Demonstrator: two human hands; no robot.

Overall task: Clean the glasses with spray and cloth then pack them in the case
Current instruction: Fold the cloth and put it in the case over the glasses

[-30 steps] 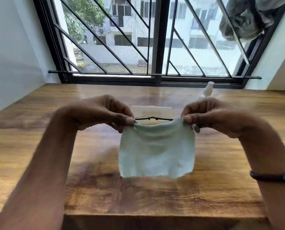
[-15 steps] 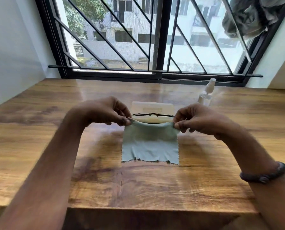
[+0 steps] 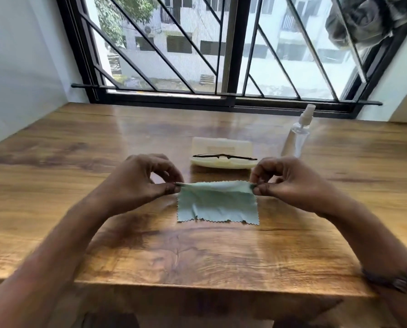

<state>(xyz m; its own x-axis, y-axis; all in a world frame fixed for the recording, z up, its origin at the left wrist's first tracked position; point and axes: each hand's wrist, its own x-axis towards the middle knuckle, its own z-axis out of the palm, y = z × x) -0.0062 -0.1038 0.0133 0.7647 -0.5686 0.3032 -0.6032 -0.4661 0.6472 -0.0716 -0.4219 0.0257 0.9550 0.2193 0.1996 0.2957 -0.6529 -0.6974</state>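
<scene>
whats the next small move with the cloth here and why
Probably lower the far edge of the cloth onto the table and let go. Its near edge already lies on the wood, while the left hand and right hand each pinch a far corner just above it. That would free both hands for the glasses, which lie across the open case behind.

1 wide-angle head camera faced forward and down. It sat close over the left hand, right hand and bench, facing the window.
</scene>
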